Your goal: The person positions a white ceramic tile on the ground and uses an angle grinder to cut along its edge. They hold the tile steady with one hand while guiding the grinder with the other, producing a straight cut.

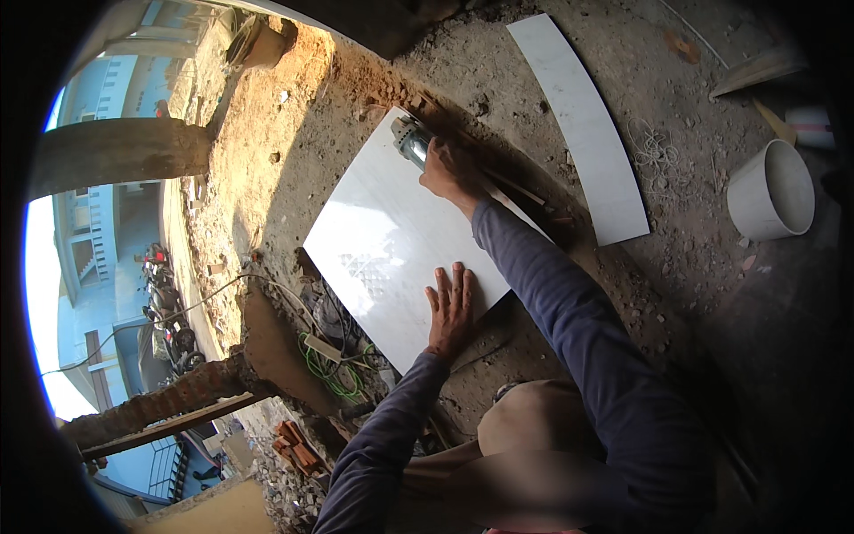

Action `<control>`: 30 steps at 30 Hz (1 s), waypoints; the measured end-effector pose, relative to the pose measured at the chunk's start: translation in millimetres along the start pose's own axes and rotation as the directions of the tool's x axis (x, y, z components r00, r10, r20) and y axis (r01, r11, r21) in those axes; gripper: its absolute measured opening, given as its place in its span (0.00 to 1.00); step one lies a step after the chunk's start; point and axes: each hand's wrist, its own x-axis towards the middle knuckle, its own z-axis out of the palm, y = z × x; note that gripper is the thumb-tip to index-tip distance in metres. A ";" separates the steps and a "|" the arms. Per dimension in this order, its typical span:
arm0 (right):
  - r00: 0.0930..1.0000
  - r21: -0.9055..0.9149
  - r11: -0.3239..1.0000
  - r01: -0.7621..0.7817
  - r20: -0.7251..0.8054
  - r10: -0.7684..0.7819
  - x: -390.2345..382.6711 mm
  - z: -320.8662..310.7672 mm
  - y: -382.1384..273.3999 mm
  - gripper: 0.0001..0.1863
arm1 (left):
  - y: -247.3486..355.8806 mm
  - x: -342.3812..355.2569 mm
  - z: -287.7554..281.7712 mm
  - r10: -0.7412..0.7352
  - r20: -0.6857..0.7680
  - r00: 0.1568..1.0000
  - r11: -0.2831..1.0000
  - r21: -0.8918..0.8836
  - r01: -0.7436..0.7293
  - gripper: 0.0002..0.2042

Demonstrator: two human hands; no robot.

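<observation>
A large glossy white tile (pixel 391 222) lies on the ground in front of me. My left hand (pixel 452 311) rests flat on its near part, the fingers spread and pointing away from me. Toward the tile's far corner, my right hand (pixel 447 173) is wrapped round a silver and grey handheld power cutter (pixel 411 142), which stands at the tile's far right edge. The cutter's blade does not show from here, and part of its body is hidden by my fingers.
A long white tile strip (pixel 587 133) lies to the right, near tangled string (pixel 656 149) and a white bucket (pixel 772 191). Left of the tile are green wire (pixel 334 374) and a cable. Broken bricks (pixel 296 447) and rubble lie lower left; motorcycles (pixel 165 307) stand beyond.
</observation>
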 end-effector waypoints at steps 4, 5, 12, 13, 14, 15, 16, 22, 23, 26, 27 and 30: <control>0.997 -0.026 0.999 0.023 -0.073 -0.025 -11.8 0.6 3.3 0.28 | -0.1 0.7 -2.4 0.007 0.001 1.000 1.000 0.001 -0.007 0.41; 0.997 -0.011 1.000 0.022 -0.071 -0.023 -13.3 0.4 3.9 0.30 | -0.4 0.8 -3.2 0.009 0.005 1.000 1.000 0.001 -0.009 0.42; 1.000 0.019 1.000 -0.008 0.005 0.008 -25.2 -4.6 11.6 0.32 | 2.0 -0.3 -8.0 -0.009 0.042 0.999 0.998 -0.054 0.012 0.42; 0.999 0.022 0.999 -0.023 0.026 0.022 -27.9 -5.7 13.1 0.32 | 2.0 0.1 -7.9 -0.008 0.034 0.999 0.999 -0.048 0.010 0.42; 1.000 0.031 1.000 -0.002 0.001 0.002 -31.2 -6.7 14.4 0.32 | 2.1 0.1 -7.5 -0.008 0.026 1.000 0.999 -0.042 0.009 0.42; 1.000 0.037 0.999 -0.003 -0.003 0.003 -34.5 -7.6 15.6 0.32 | 1.8 0.4 -7.0 -0.006 0.031 0.999 1.000 -0.026 0.007 0.42; 1.000 0.045 0.999 -0.018 0.004 0.018 -37.8 -8.3 16.6 0.32 | 1.3 0.5 -6.3 -0.005 0.037 0.999 1.000 -0.010 0.005 0.42; 0.999 0.001 0.999 -0.039 -0.001 0.039 -42.4 -5.9 16.5 0.34 | -0.5 -1.1 0.1 0.002 0.027 1.000 1.000 -0.009 -0.001 0.41; 1.000 0.002 1.000 -0.028 -0.009 0.028 -39.7 -4.6 15.5 0.33 | -1.6 -1.1 1.1 0.006 0.019 1.000 1.000 -0.015 -0.006 0.41; 1.000 -0.012 1.000 -0.028 -0.009 0.028 -29.7 -0.4 12.0 0.32 | -3.3 -0.8 4.5 0.015 -0.009 1.000 1.000 0.013 -0.015 0.40; 0.999 -0.024 0.999 -0.028 -0.016 0.028 -26.5 0.8 10.8 0.32 | -3.4 -0.6 5.4 0.013 -0.010 1.000 1.000 0.024 -0.013 0.40; 1.000 -0.048 0.998 -0.030 -0.005 0.030 -17.8 2.0 7.1 0.32 | -3.8 0.1 5.1 0.008 -0.006 1.000 0.999 0.042 -0.008 0.41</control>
